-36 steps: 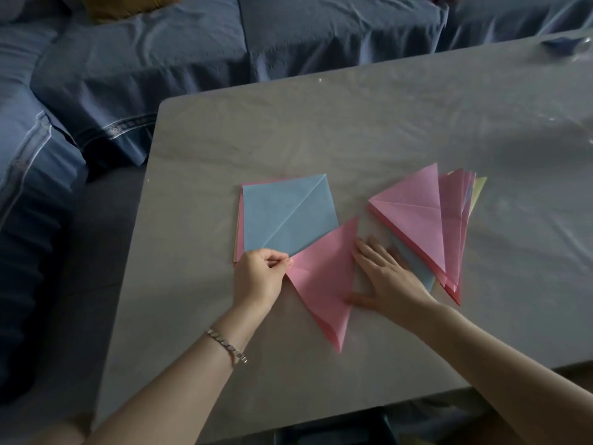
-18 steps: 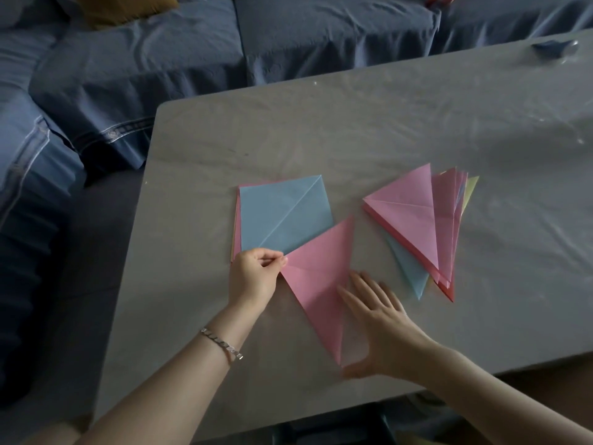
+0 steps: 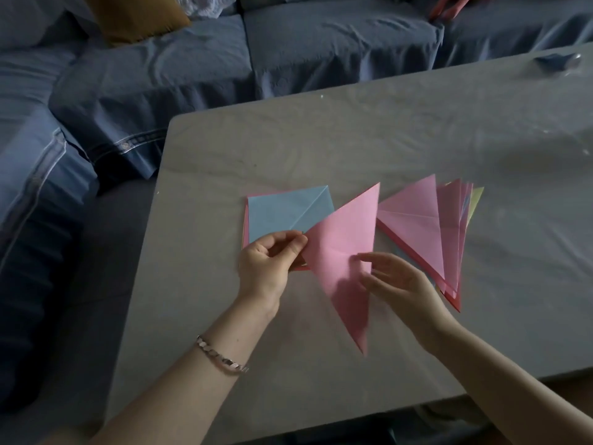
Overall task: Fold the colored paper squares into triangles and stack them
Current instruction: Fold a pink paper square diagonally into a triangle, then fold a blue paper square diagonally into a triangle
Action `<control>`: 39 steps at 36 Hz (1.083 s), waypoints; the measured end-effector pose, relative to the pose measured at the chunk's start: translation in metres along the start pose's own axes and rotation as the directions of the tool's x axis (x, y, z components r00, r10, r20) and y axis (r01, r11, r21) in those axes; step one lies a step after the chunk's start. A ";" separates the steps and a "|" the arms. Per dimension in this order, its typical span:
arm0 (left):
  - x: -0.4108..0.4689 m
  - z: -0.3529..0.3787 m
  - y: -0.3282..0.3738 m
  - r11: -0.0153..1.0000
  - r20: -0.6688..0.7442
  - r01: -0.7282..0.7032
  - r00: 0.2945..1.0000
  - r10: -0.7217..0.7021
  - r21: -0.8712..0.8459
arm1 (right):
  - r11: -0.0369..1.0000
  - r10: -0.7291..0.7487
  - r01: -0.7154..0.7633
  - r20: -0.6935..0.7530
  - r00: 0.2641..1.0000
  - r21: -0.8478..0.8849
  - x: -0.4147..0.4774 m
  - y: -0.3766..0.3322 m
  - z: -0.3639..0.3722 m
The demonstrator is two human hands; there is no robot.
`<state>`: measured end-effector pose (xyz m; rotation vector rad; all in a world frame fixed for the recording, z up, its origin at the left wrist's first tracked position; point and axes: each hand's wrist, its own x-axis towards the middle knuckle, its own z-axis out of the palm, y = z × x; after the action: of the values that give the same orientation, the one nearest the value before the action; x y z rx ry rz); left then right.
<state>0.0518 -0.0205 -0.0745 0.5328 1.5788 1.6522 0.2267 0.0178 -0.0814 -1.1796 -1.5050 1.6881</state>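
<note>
Showing a person seated at a grey table (image 3: 288,149), viewed from the head camera. The left hand (image 3: 269,261) pinches the left corner of a pink triangle (image 3: 343,252) between thumb and curled fingers. The triangle sits between two paper piles, long edge to the right, one tip pointing away from the person and the other toward them. In this view its far tip covers the right corner of the blue sheet (image 3: 282,213).

The right hand (image 3: 407,284) holds nothing. Its fingers (image 3: 365,256) are straight and loosely spread, reaching over the triangle's right edge. Whether they touch the paper cannot be told.

The blue sheet carries a diagonal crease and tops the squares (image 3: 246,236), whose pink edges show along its left side, under the left hand. To the right lies the stack (image 3: 417,226) of folded triangles, fanned, just beside the held triangle. Its top piece is pink and creased, with pink, red and yellow-green edges showing beyond it.

A bracelet (image 3: 221,356) circles the left wrist. A blue sofa (image 3: 321,43) runs along the far and left sides of the table, with a mustard cushion (image 3: 134,17) on it. A small blue object (image 3: 555,61), too blurred to identify, sits at the far right of the table.
</note>
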 end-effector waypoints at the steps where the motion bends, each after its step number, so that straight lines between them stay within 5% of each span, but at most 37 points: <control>1: 0.000 0.002 0.001 1.000 0.008 -0.003 1.000 0.003 0.002 | 0.994 0.025 -0.027 0.021 0.999 0.105 0.000 -0.002 -0.001; 4: -0.001 0.003 0.000 0.999 0.038 -0.019 0.999 0.017 0.050 | 0.986 0.050 -0.050 0.002 0.999 0.160 0.000 -0.002 -0.003; 8: 0.009 -0.007 -0.008 0.941 0.105 -0.101 0.992 0.071 0.322 | 1.000 0.022 -0.024 -0.160 0.987 -0.008 0.011 0.000 -0.018; 13: 0.037 -0.032 -0.014 0.583 0.027 -0.135 0.981 0.190 0.801 | 0.968 -0.103 -0.005 -0.415 0.904 -0.251 0.034 -0.012 -0.060; 17: 0.047 -0.031 -0.014 0.396 -0.092 0.062 0.994 0.058 0.916 | 0.772 -0.125 -0.203 -0.456 0.881 -0.603 0.044 -0.013 -0.079; 20: 0.049 -0.021 -0.015 0.295 -0.114 0.123 0.992 -0.048 0.948 | 0.699 -0.262 -0.073 -0.350 0.899 -0.712 0.041 -0.011 -0.062; 25: 0.053 -0.012 -0.015 0.311 -0.169 0.196 0.979 -0.113 0.930 | 0.630 -0.254 0.121 -0.056 0.966 -0.767 0.039 0.004 -0.022; 28: 0.055 -0.011 -0.011 0.238 -0.243 0.268 0.962 -0.129 0.934 | 0.649 -0.209 0.181 0.056 0.976 -0.739 0.042 0.010 -0.001; 34: 0.057 -0.010 -0.007 0.279 -0.290 0.328 0.942 -0.168 0.902 | 0.839 0.003 -0.037 -0.063 0.998 -0.542 0.072 0.010 0.027; 39: 0.059 -0.017 -0.012 0.408 -0.229 0.277 0.960 -0.162 0.870 | 0.908 0.024 -0.084 -0.149 0.989 -0.411 0.089 0.013 0.036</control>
<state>0.0055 0.0130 -0.1007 0.7111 2.4599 0.4777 0.1571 0.0756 -0.1162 -1.5365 -1.8108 1.3154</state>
